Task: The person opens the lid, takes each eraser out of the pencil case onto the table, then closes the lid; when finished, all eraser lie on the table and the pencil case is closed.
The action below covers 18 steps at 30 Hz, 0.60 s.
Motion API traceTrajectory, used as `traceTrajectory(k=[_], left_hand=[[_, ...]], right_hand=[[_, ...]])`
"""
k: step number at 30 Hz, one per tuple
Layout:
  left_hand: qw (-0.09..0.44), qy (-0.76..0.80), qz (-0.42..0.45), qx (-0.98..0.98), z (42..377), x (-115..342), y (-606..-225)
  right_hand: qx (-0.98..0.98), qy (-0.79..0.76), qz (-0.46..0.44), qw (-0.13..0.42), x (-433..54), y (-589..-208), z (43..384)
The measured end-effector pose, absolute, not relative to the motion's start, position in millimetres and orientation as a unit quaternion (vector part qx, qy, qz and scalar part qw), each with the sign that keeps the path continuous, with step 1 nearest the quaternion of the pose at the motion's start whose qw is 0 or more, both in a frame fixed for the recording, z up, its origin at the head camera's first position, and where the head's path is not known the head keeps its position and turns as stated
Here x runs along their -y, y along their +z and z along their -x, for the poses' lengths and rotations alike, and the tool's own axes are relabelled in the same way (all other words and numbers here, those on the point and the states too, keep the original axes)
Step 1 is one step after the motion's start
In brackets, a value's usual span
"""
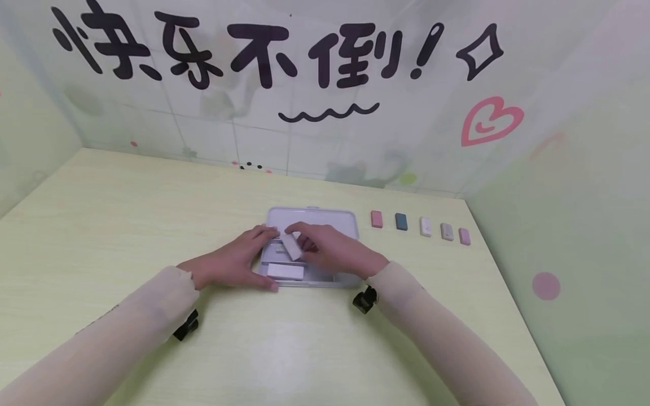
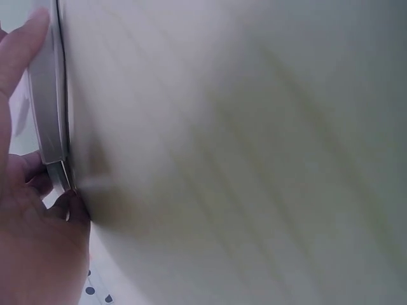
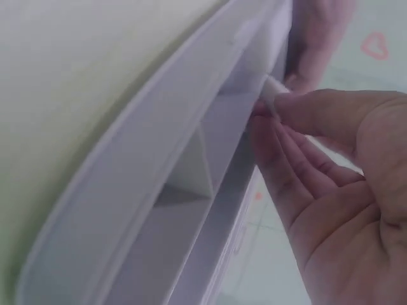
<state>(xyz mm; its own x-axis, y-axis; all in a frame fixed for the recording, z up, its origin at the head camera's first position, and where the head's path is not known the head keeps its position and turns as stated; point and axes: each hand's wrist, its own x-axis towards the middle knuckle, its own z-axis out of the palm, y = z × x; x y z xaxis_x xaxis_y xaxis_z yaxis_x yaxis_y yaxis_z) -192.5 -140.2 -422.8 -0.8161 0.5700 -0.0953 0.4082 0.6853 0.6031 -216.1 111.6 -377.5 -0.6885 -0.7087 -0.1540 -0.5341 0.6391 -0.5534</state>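
Note:
A pale grey pencil case [image 1: 347, 280] lies opened out on the table, with divided compartments along its near half. My left hand [image 1: 231, 260] holds the case's left end, thumb at the near edge and fingers farther back; the left wrist view has them curled at its side. Between thumb and fingers, my right hand [image 1: 332, 248] pinches a white eraser [image 1: 291, 247], tilted over the compartments. A second white eraser [image 1: 285, 272] lies in the near left compartment. In the right wrist view, an upright divider [image 3: 194, 165] splits the tray, and the pinched eraser is mostly covered by the fingers.
To the right of the case, several small erasers form a row: a pink one [image 1: 376, 219], a dark teal one [image 1: 401, 221], a white one [image 1: 425, 226], then a greyish one [image 1: 447, 231] and a pink-lilac one [image 1: 464, 236]. Printed walls border the pale wooden table [image 1: 274, 349].

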Motion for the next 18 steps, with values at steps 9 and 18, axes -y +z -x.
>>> traceTrajectory(k=[9, 18], left_hand=[[0.144, 0.294, -0.264, -0.907, 192.4, 140.2, -423.0], [0.136, 0.297, -0.271, -0.905, 191.3, 141.8, -423.3]], right_hand=[[-0.88, -0.337, 0.293, 0.16, -147.5, -372.9, 212.0], [-0.894, -0.365, 0.222, 0.131, -195.3, -375.8, 201.9]])
